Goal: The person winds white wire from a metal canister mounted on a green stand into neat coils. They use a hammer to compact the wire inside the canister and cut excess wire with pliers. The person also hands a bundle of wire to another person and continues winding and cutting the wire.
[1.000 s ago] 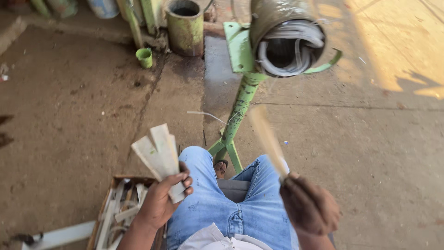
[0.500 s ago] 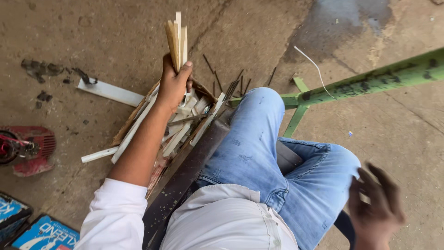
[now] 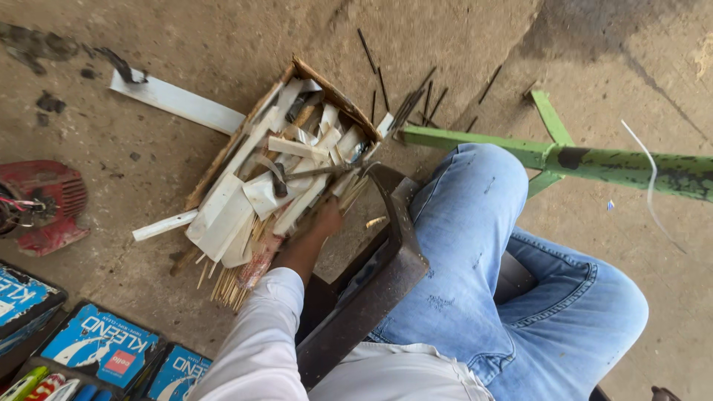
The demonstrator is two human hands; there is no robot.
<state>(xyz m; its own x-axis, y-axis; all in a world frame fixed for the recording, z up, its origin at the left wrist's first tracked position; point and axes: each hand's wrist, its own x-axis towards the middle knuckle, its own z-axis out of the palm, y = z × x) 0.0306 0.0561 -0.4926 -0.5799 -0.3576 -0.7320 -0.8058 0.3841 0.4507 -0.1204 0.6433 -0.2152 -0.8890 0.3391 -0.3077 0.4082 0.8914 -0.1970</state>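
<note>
My left hand [image 3: 321, 221] reaches down beside my left knee [image 3: 475, 215] into the near end of a torn cardboard box [image 3: 220, 162]. The box is heaped with white and pale flat strips [image 3: 291, 148] and some metal bits. My fingers are buried under the strips, so what they grip is hidden. A bundle of thin pale sticks [image 3: 232, 284] pokes out of the box's near corner, just left of my white sleeve [image 3: 260, 341]. My right hand is out of the picture.
I sit on a dark metal seat [image 3: 386, 275]. A green metal frame [image 3: 594, 160] runs right from my knee. Dark thin rods [image 3: 416, 96] lie past the box, with a long white strip [image 3: 178, 104] to their left. At left are a red machine part [image 3: 44, 204] and blue packets [image 3: 104, 345].
My left hand, which held a bunch of pale strips up in the air, has dropped down into the box. My right hand has left the view. The camera has tilted down and left.
</note>
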